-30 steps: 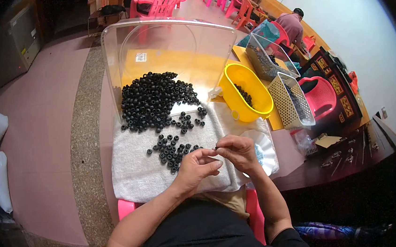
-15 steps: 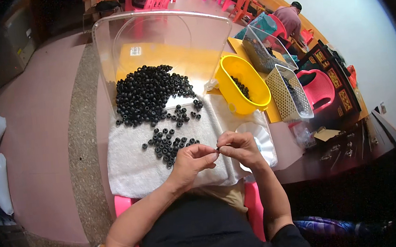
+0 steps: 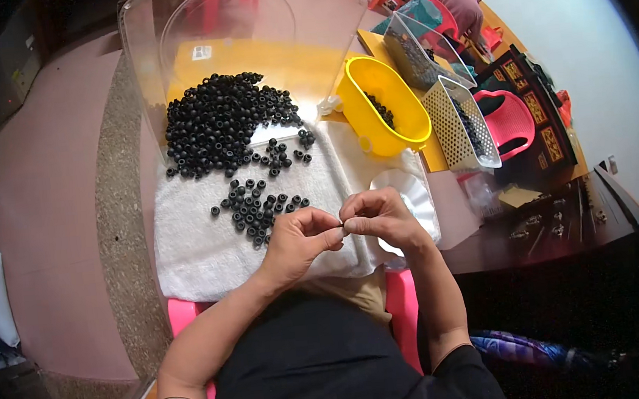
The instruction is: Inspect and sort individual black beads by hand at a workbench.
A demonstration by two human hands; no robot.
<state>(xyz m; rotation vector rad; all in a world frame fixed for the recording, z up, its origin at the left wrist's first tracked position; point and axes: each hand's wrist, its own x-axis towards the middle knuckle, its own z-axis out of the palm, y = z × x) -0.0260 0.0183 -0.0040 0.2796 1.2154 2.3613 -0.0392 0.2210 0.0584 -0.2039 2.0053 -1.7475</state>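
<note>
My left hand (image 3: 293, 241) and my right hand (image 3: 383, 218) meet over the front of the white towel (image 3: 186, 241). Thumb and forefinger of each are pinched together at one spot, on a small dark piece (image 3: 341, 226) almost hidden by the fingertips. Just left of my left hand lies a loose group of small round black beads (image 3: 248, 213) with holes through them. A bigger heap of the same beads (image 3: 222, 124) spills from the clear plastic bin (image 3: 148, 85) lying open toward me. Under and beyond my right hand is a white, shallow round dish (image 3: 415, 202), partly covered.
To the right stand a yellow oval tub (image 3: 353, 105) with black pieces inside, a cream perforated basket (image 3: 454, 131) and a clear box (image 3: 409, 55). Farther right are a pink chair (image 3: 506, 122) and a dark table (image 3: 491, 249) with metal bits. A person (image 3: 463, 16) sits at the back.
The whole view has shifted, so the bin, beads and tub sit higher and slightly left in the picture. My hands stay pinched together; the dark piece now shows less between the fingertips.
</note>
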